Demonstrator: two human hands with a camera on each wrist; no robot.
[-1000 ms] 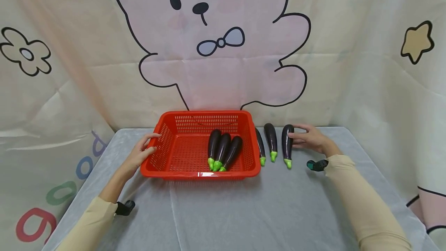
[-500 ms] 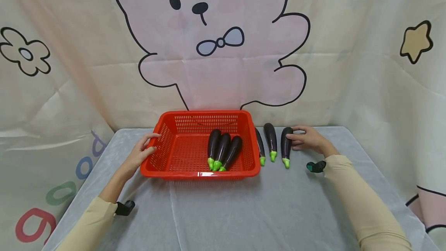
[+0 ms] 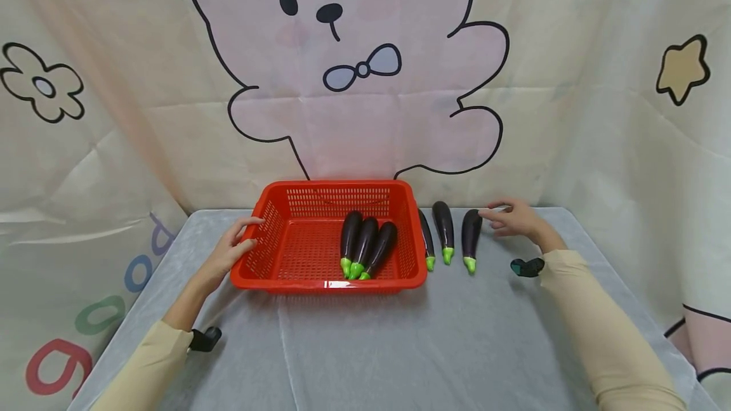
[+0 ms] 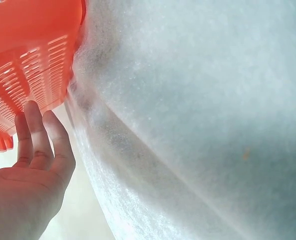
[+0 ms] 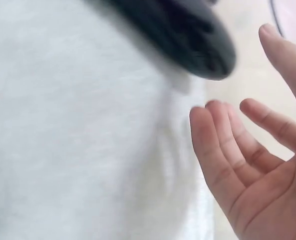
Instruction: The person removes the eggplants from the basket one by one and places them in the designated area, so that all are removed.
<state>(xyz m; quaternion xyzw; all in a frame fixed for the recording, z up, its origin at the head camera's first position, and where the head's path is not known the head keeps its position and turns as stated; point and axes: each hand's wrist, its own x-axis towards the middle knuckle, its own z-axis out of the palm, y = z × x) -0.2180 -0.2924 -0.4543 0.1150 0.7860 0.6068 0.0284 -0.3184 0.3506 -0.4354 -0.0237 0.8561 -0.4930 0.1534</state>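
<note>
My two arms reach forward and slant inward, hands well apart.
My left hand has its thumb parted from the fingers; my left wrist shows bare past the sleeve, and the left wrist view gives my palm and three fingers, nearly straight. My right hand points inward from a bare right wrist, fingers relaxed and gripping nothing, thumb spread wide, palm showing in its own wrist view.

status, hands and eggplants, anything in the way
Left hand at basket. Right hand beside rightmost eggplant, not gripping. Three eggplants inside, three outside. No obstruction visible.
</note>
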